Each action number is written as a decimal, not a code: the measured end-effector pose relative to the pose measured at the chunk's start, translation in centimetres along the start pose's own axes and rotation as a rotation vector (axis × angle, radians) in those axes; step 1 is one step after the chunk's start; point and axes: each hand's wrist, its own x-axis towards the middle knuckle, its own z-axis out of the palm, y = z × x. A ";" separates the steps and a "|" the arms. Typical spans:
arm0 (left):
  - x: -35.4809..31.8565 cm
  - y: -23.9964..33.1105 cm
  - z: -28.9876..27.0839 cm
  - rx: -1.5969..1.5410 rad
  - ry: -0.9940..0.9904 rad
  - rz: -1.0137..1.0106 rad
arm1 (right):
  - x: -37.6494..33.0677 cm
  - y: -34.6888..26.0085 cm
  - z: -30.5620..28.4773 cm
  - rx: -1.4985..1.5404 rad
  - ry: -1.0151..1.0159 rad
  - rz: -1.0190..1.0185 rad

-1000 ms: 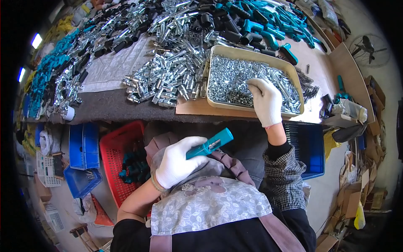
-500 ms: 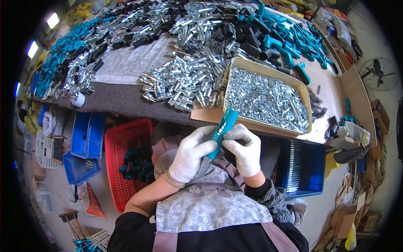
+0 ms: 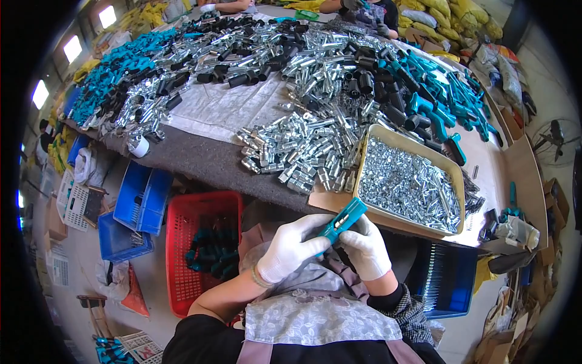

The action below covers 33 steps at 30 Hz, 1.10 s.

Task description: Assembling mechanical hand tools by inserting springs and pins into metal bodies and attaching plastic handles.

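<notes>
White-gloved left hand (image 3: pixel 291 250) wrapped round a teal handle (image 3: pixel 343 221), right hand (image 3: pixel 365 249) pinching its lower end — both closed on it; tray of silver fittings (image 3: pixel 410 184) just beyond, red basket (image 3: pixel 200 242) below-left

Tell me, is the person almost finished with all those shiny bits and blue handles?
Not nearly. Some teal pieces already lie in the red basket. Right now the left hand and right hand both grip one teal handle. Left over: a tray full of small metal parts and big heaps of teal handles on the table.
</notes>
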 end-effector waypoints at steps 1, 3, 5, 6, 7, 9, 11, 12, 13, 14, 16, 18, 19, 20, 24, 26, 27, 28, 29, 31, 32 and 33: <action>0.2 -0.2 -0.1 -0.007 0.027 0.079 | 0.4 0.0 -0.2 -0.063 -0.027 -0.033; 0.1 0.1 -0.3 0.029 0.032 0.099 | 1.2 -1.0 -0.1 -0.257 -0.045 -0.051; 0.3 -0.1 -0.9 -0.001 0.029 0.156 | 2.1 -2.6 0.9 -0.556 -0.096 -0.080; 0.5 -0.4 -1.4 -0.145 0.000 0.147 | 2.9 -3.8 1.7 -0.732 -0.194 -0.148; 0.6 -0.5 -1.9 -0.288 -0.029 0.137 | 4.1 -5.3 2.3 -0.907 -0.294 -0.218; 0.6 -0.5 -3.1 -0.517 -0.009 0.075 | 7.9 -8.2 3.5 -1.529 -0.373 -0.421; 0.8 -0.3 -3.9 -0.579 0.036 0.058 | 13.9 -9.6 3.5 -1.699 -0.220 -0.690; 0.5 -0.3 -4.1 -0.579 0.043 0.067 | 16.9 -10.2 4.3 -1.728 -0.150 -0.802; 0.4 -0.1 -4.1 -0.577 0.061 0.054 | 19.8 -11.2 4.8 -1.900 -0.088 -0.859; 0.3 -0.1 -4.2 -0.577 0.080 0.041 | 22.6 -11.4 5.4 -1.985 -0.009 -0.860; 0.0 -0.5 -4.4 -0.570 0.094 0.034 | 27.6 -10.6 6.4 -2.202 0.003 -0.765; -0.3 -0.7 -4.5 -0.571 0.105 0.043 | 30.5 -9.6 6.5 -2.277 0.000 -0.613; -0.6 -0.8 -4.6 -0.577 0.108 0.049 | 31.2 -9.1 6.5 -2.242 -0.001 -0.507; -0.6 -0.6 -4.7 -0.576 0.111 0.048 | 31.9 -8.9 6.4 -2.233 0.032 -0.486; -0.6 -0.3 -5.2 -0.581 0.127 0.025 | 28.9 -10.3 6.0 -2.105 0.133 -0.580; -0.3 -0.6 -5.3 -0.599 0.097 0.053 | 22.9 -11.9 6.2 -1.901 0.108 -0.596; -0.4 -0.6 -5.3 -0.612 0.101 0.055 | 20.0 -12.3 5.5 -1.725 0.059 -0.545; -0.3 -0.5 -5.1 -0.596 0.101 0.053 | 17.1 -12.7 3.9 -1.549 -0.074 -0.555; -0.5 -0.7 -5.1 -0.581 0.125 0.051 | 14.7 -12.0 2.9 -1.303 -0.160 -0.371; -0.2 -0.7 -4.5 -0.511 0.081 0.041 | 7.8 -11.9 1.5 -0.964 -0.162 -0.119; -0.2 -0.7 -4.0 -0.472 0.055 0.027 | 5.7 -10.9 0.0 -0.901 -0.132 -0.100; -0.1 -0.7 -3.6 -0.423 0.032 0.015 | 3.8 -10.1 -0.7 -0.854 -0.065 -0.081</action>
